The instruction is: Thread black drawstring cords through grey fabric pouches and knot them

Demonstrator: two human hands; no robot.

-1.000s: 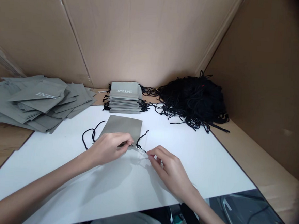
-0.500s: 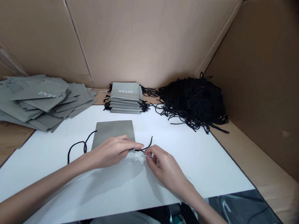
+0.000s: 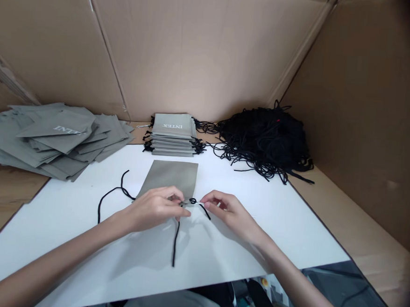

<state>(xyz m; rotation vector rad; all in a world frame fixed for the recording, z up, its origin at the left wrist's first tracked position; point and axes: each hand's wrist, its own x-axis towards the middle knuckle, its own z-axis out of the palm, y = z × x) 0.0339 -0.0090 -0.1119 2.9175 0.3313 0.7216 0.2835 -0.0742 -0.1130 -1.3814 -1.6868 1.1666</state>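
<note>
**Both hands on a pouch cord**

Grey pouch [image 3: 171, 179] lies flat on white board [image 3: 256, 222], near edge under the hands. Left hand [image 3: 154, 208] pinches the black cord [image 3: 192, 201] at the pouch mouth; right hand [image 3: 227, 210] pinches its other end. Small loop between them. What is inside the pouch cannot be told. Behind: pouch stack [image 3: 171, 135], cord heap [image 3: 265, 139], loose pouches [image 3: 51, 138].

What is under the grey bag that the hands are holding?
The grey bag lies flat on the white board. Its near edge is hidden under the left hand.
</note>
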